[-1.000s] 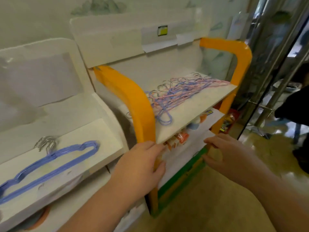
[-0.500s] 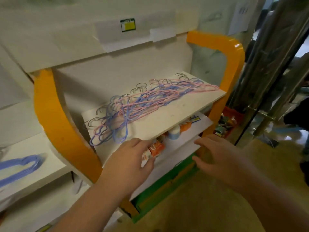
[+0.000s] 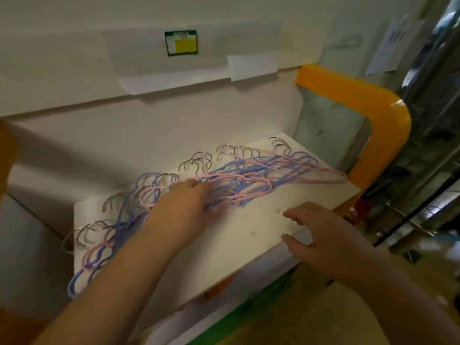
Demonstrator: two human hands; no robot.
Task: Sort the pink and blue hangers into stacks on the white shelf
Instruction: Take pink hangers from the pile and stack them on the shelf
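An orange padded frame (image 3: 368, 115) curves round the unit's right side, and a blurred orange edge (image 3: 6, 155) shows at far left. A green-bordered label with a yellow patch (image 3: 181, 43) is stuck on the white upper panel (image 3: 74, 70) beside taped paper sheets (image 3: 251, 68) (their print unreadable). Shiny metal poles (image 3: 433, 78) stand at right, a green strip (image 3: 236, 317) runs low down

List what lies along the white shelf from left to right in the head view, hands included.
Silver wire hooks at the shelf's left end → left hand reaching into the tangled pink and blue hangers → right hand at the shelf's front edge → orange padded frame post.
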